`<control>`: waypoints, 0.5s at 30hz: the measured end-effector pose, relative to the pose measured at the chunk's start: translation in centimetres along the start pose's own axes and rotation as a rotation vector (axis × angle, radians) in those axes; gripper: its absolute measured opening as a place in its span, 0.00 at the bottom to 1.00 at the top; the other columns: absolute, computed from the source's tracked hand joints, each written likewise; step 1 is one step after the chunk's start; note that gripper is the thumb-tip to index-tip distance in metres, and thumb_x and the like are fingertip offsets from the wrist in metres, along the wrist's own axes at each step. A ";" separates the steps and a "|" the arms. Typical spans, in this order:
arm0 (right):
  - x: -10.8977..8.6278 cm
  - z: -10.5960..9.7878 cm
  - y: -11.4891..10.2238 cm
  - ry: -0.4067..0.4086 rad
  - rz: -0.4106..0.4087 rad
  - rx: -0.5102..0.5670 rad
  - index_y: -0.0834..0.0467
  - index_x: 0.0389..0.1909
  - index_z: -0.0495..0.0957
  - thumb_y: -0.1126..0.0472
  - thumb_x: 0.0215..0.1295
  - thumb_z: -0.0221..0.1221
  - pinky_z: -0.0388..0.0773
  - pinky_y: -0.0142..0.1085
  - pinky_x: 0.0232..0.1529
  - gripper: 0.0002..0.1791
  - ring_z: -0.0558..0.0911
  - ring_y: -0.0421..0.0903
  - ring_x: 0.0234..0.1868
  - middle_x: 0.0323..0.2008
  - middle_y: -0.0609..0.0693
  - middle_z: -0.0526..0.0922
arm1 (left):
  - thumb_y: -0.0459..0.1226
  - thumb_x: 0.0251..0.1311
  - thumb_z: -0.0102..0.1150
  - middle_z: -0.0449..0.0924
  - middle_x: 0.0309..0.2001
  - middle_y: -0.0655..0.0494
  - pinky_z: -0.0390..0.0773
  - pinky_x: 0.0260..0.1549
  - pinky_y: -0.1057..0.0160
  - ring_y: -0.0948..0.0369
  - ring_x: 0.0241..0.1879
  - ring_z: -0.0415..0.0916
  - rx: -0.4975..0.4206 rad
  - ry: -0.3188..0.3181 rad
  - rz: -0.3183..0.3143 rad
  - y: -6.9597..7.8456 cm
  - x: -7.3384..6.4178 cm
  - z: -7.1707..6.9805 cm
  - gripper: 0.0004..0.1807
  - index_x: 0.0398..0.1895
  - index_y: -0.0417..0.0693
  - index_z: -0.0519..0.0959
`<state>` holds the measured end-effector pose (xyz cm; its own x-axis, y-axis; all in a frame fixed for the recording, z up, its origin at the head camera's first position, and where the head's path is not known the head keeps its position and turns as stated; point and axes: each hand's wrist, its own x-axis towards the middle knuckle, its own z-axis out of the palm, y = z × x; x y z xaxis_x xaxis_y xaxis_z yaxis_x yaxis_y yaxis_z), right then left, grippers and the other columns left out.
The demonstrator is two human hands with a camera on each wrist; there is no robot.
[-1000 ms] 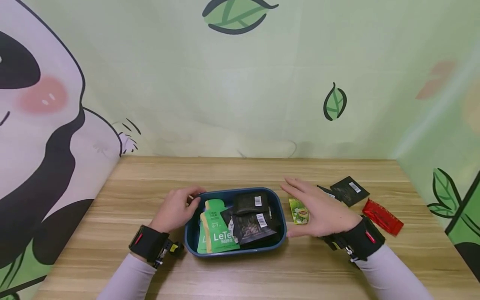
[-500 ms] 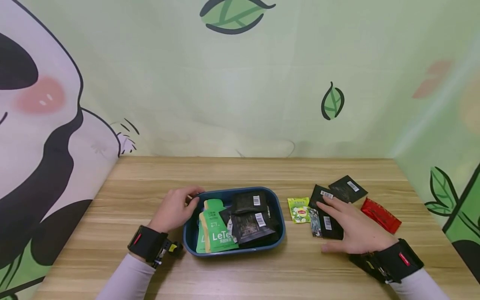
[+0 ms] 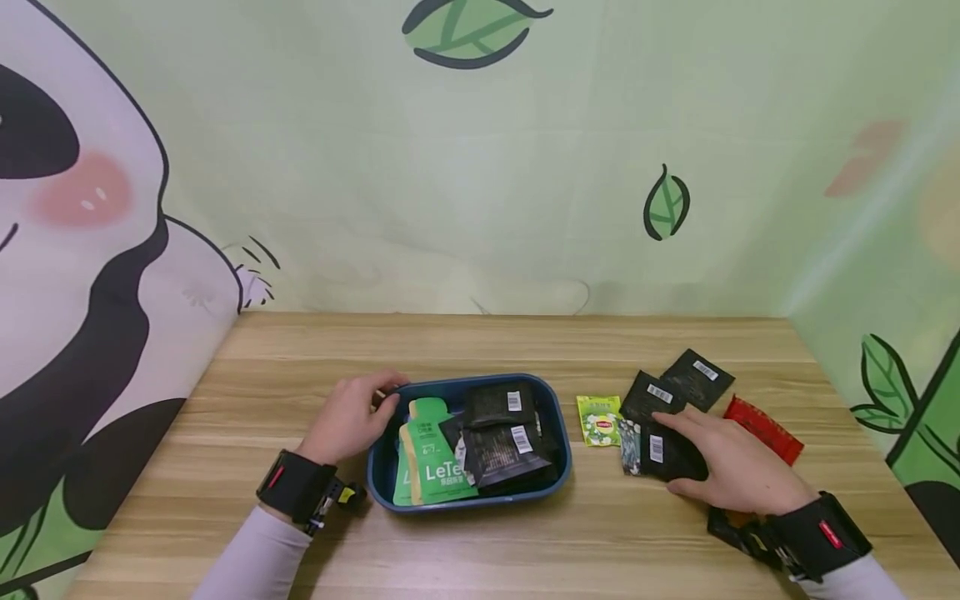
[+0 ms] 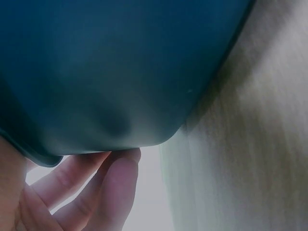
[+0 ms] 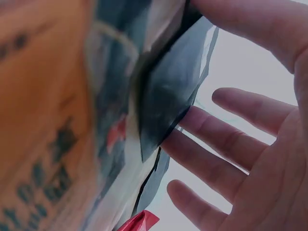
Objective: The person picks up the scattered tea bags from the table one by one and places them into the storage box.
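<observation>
The wooden table [image 3: 480,554] bears a blue tub [image 4: 115,67], gripped at one end by the left hand [image 3: 348,421]. The right hand [image 3: 738,462], fingers spread, touches a black packet [image 3: 678,457] lying on the table between a red packet [image 3: 763,427] and a smaller yellow-green packet [image 3: 598,421].

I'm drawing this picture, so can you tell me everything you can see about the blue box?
The blue box is low and rectangular, with rounded corners, a rim and an open top. It looks like smooth plastic. It stands upright on the wooden table, with green packets on the left inside and black packets on the right. The left hand holds its left end by the far corner.
</observation>
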<state>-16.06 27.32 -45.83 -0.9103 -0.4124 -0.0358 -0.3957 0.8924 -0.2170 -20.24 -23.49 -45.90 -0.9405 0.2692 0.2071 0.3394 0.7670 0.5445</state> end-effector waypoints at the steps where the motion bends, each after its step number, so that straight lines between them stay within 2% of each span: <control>1: 0.0 0.0 0.0 0.002 -0.007 -0.005 0.51 0.69 0.71 0.32 0.42 0.71 0.77 0.56 0.49 0.52 0.79 0.60 0.54 0.60 0.61 0.77 | 0.39 0.67 0.55 0.83 0.42 0.57 0.76 0.29 0.64 0.63 0.35 0.76 0.000 -0.001 -0.002 0.0 0.0 0.0 0.14 0.54 0.54 0.82; 5: 0.3 0.0 -0.4 0.036 -0.037 -0.025 0.49 0.68 0.73 0.36 0.43 0.72 0.79 0.47 0.47 0.48 0.78 0.45 0.44 0.52 0.49 0.79 | 0.39 0.67 0.55 0.82 0.42 0.57 0.76 0.29 0.64 0.63 0.35 0.76 -0.005 -0.009 -0.017 0.0 0.0 0.1 0.15 0.55 0.54 0.82; 10: 0.8 -0.8 -1.7 0.097 -0.111 -0.013 0.47 0.64 0.77 0.41 0.46 0.72 0.78 0.45 0.48 0.40 0.77 0.44 0.46 0.52 0.46 0.78 | 0.40 0.68 0.54 0.82 0.42 0.57 0.76 0.30 0.64 0.63 0.35 0.76 -0.004 -0.014 -0.022 0.0 0.0 0.1 0.15 0.55 0.55 0.81; 15: 2.2 -2.2 -3.9 0.160 -0.217 -0.012 0.47 0.62 0.78 0.43 0.49 0.70 0.76 0.43 0.48 0.36 0.75 0.40 0.46 0.51 0.41 0.77 | 0.39 0.67 0.55 0.82 0.41 0.58 0.76 0.30 0.64 0.64 0.35 0.76 -0.006 -0.005 -0.007 -0.1 0.0 0.1 0.14 0.54 0.54 0.82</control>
<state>-16.78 23.38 -42.90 -0.8110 -0.5612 0.1652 -0.5846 0.7884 -0.1915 -20.28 -23.54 -46.08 -0.9428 0.2671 0.1995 0.3333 0.7651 0.5510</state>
